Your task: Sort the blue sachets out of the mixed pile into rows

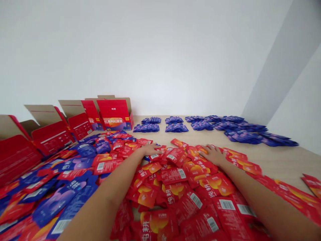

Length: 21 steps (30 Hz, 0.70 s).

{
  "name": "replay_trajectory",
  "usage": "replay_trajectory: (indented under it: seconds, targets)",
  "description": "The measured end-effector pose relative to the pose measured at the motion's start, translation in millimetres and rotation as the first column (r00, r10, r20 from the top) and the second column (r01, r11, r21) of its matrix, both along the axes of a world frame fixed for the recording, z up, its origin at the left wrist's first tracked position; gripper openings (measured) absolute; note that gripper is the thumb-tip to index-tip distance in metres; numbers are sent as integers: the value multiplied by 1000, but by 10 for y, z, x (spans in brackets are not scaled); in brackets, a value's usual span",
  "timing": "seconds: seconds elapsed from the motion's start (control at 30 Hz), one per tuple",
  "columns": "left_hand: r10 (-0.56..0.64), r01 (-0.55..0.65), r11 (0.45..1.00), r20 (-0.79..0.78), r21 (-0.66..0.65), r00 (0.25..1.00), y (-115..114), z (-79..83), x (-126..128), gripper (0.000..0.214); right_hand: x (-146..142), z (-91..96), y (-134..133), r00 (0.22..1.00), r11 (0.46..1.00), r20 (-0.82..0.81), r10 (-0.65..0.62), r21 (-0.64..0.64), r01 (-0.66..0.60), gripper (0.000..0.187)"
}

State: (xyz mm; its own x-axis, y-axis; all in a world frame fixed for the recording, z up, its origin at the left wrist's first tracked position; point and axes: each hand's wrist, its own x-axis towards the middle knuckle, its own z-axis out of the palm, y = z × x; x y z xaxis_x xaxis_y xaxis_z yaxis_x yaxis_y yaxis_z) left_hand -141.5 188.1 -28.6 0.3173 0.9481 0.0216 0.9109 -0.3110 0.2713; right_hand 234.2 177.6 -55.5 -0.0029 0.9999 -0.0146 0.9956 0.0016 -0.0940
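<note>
Leftmost box point(16, 160) cropped, fine print point(171, 176) on packets point(159, 223) illegible

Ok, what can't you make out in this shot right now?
Head view: what lies under the left hand and right hand; the hands themselves cover it.
Head view: inside the rightmost red box; its own front blocks it.
Head view: the leftmost red box, cut off by the left edge.
Head view: fine print on the red packets, too small.
</note>
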Motion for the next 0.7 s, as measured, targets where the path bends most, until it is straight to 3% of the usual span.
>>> replay_trajectory:
  seconds: [0.1, 0.23, 0.4, 0.47, 0.57, 0.63, 0.7]
  targets:
    - [21, -30, 983, -54, -182, 998, -198, 62, 64, 71, 16, -6, -128, 998, 998, 11, 58, -8, -58, 67]
    - [12, -54, 945, -131, -323, 991, -424, 150, 131, 73, 72, 44, -240, 993, 992, 13, 118, -34, -118, 69]
    - [17, -71, 943, -166, -324, 986, -634, 167, 173, 67, 123, 216, -396, 991, 983, -48, 127, -126, -132, 63]
    - [19, -70, 946, -162, -316, 987, -676, 151, 169, 65, 80, 264, -609, 986, 986, -66, 156, -42, -159, 61]
    - [-4, -44, 945, -148, -323, 989, -720, 135, 147, 64, -85, 276, -1076, 934, 933, -71, 349, 121, -339, 57]
    - [-24, -21, 947, -134, -319, 991, -765, 139, 133, 63, -237, 257, -1341, 877, 874, -73, 474, 158, -459, 54]
    - [-41, 3, 951, -115, -310, 993, -836, 154, 122, 60, -394, 239, -1445, 857, 859, -99, 506, 155, -489, 53]
